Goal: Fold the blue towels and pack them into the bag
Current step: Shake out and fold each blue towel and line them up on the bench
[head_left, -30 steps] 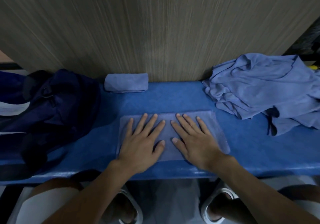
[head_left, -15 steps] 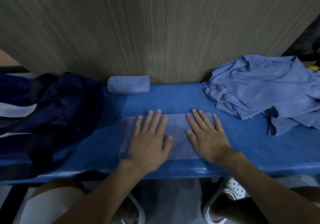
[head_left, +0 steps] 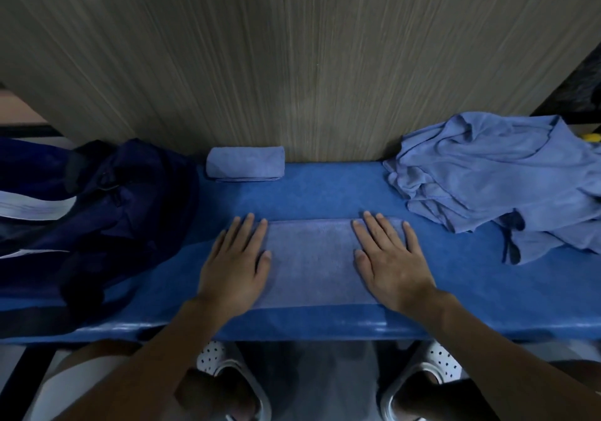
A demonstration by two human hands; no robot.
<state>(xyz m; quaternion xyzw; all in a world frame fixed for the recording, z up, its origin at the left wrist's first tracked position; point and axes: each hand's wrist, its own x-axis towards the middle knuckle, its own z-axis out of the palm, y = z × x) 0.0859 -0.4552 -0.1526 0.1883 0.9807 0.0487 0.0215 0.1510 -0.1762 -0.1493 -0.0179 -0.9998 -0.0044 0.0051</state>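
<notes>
left hand (head_left: 234,267) flat, fingers straight and slightly spread, palm down on the left end of the towel (head_left: 312,261). right hand (head_left: 392,264) the same on the right end. neither grips anything. hands well apart, bare cloth between them.

the towel lies as a wide strip at the near middle of the blue bench (head_left: 325,193), its long edge parallel to the front lip. we cannot tell from above how many layers it has.

step in hand, as we read it: pressing the strip flat between folds. one folded towel (head_left: 245,163) sits against the wood panel (head_left: 292,63) at the back, just right of the dark bag (head_left: 107,212). a loose heap of towels (head_left: 494,173) lies at the right end of the bench. we judge the job early: one done, one in work, several untouched, and nothing visibly packed.

next move probably calls for pinching both corners of one short end and carrying it across to the other, edges matched, then pressing again. the cloth looks thin and limp, so it may wrinkle or slide if lifted by one corner. we cannot see the bag's mouth; it will likely want opening before packing.
</notes>
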